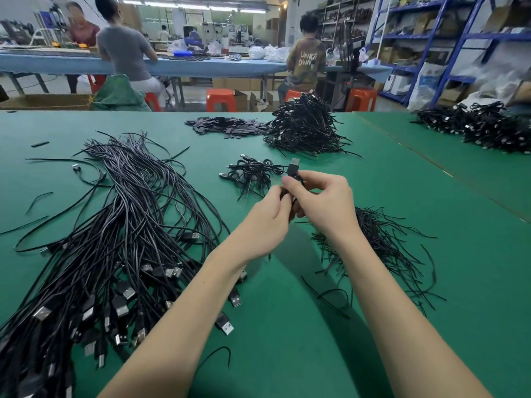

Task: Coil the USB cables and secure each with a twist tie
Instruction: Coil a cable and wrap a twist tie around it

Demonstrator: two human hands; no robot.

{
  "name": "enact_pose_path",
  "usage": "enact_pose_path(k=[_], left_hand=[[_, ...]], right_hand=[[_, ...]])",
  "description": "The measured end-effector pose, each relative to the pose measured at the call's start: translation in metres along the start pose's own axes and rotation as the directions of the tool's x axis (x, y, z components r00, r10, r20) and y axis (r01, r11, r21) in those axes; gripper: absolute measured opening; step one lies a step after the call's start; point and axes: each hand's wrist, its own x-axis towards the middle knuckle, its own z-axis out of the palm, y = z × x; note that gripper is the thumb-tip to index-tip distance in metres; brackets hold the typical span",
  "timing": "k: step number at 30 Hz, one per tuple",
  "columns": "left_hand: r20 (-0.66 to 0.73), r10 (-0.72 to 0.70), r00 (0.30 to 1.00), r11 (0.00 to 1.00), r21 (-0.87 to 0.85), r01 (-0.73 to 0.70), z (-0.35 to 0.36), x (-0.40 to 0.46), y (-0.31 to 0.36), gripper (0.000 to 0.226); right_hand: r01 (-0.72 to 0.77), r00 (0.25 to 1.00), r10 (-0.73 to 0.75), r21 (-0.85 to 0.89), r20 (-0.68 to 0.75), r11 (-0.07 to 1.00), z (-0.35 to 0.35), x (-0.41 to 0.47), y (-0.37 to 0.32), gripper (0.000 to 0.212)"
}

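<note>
Both hands, L (265, 222) & R (321, 201), raised together, fingers curled, apparently pinching.

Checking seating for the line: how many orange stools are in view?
4 at least: one under the grey-shirted person, one free, one under the printed-shirt person, one right. Others may be hidden.

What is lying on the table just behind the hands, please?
Behind the left hand and right hand, a small heap of coiled cables lies on the green table. Its near edge is covered by the hands.
</note>
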Motion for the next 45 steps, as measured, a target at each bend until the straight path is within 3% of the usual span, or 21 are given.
enact_pose_path(k=[5, 9, 13, 16, 17, 19, 21, 23, 25, 33, 37, 41, 45], left_hand=[[-0.073, -0.050, 0.996, 0.960, -0.279, 0.028, 0.011, 0.003, 0.000, 0.011], [-0.092, -0.103, 0.990, 0.942, -0.328, 0.067, 0.012, 0.003, -0.003, 0.017], [-0.054, -0.063, 0.997, 0.938, -0.345, 0.041, 0.012, 0.003, -0.003, 0.016], [-0.108, -0.097, 0.989, 0.936, -0.347, 0.054, 0.014, 0.001, -0.008, 0.013], [-0.128, -0.132, 0.983, 0.916, -0.395, 0.071, 0.014, 0.001, -0.009, 0.012], [-0.148, -0.217, 0.965, 0.833, -0.543, 0.104, 0.013, 0.003, -0.012, 0.011], [-0.154, -0.287, 0.945, 0.727, -0.677, 0.110, 0.009, 0.006, -0.014, 0.013], [-0.165, -0.322, 0.932, 0.682, -0.723, 0.108, 0.004, 0.008, -0.017, 0.014], [-0.168, -0.327, 0.930, 0.679, -0.727, 0.108, 0.001, 0.008, -0.018, 0.013], [-0.166, -0.324, 0.931, 0.698, -0.706, 0.117, -0.001, 0.008, -0.020, 0.011], [-0.173, -0.316, 0.933, 0.706, -0.700, 0.109, -0.001, 0.008, -0.021, 0.011], [-0.179, -0.313, 0.933, 0.712, -0.694, 0.106, -0.002, 0.008, -0.023, 0.011], [-0.177, -0.306, 0.936, 0.742, -0.660, 0.117, 0.001, 0.009, -0.024, 0.010]], right_hand=[[-0.095, 0.995, 0.094, 0.135, 0.014, 0.986, -0.005, 0.005, 0.006, 0.012], [-0.158, 0.985, 0.139, 0.208, 0.103, 0.965, -0.008, 0.005, 0.007, 0.015], [-0.163, 0.985, 0.149, 0.182, 0.088, 0.970, -0.010, 0.006, 0.007, 0.014], [-0.223, 0.968, 0.194, 0.194, 0.159, 0.955, -0.012, 0.006, 0.007, 0.017], [-0.220, 0.964, 0.199, 0.109, 0.176, 0.969, -0.016, 0.007, 0.008, 0.018], [-0.110, 0.970, 0.166, -0.288, 0.177, 0.951, -0.028, 0.011, 0.013, 0.016], [0.006, 0.956, 0.202, -0.700, 0.214, 0.714, -0.038, 0.011, 0.020, 0.009], [-0.006, 0.918, 0.335, -0.840, 0.210, 0.543, -0.040, 0.005, 0.022, 0.005], [-0.045, 0.904, 0.383, -0.847, 0.191, 0.529, -0.037, 0.001, 0.024, 0.006], [-0.084, 0.981, 0.170, -0.596, 0.089, 0.799, -0.046, 0.010, 0.016, 0.001], [-0.041, 0.999, 0.036, -0.312, -0.021, 0.949, -0.050, 0.013, 0.008, 0.009], [-0.035, 0.998, 0.030, -0.108, -0.046, 0.993, -0.052, 0.014, 0.003, 0.009], [-0.043, 0.998, 0.051, 0.296, -0.020, 0.954, -0.046, 0.016, -0.002, 0.004]])
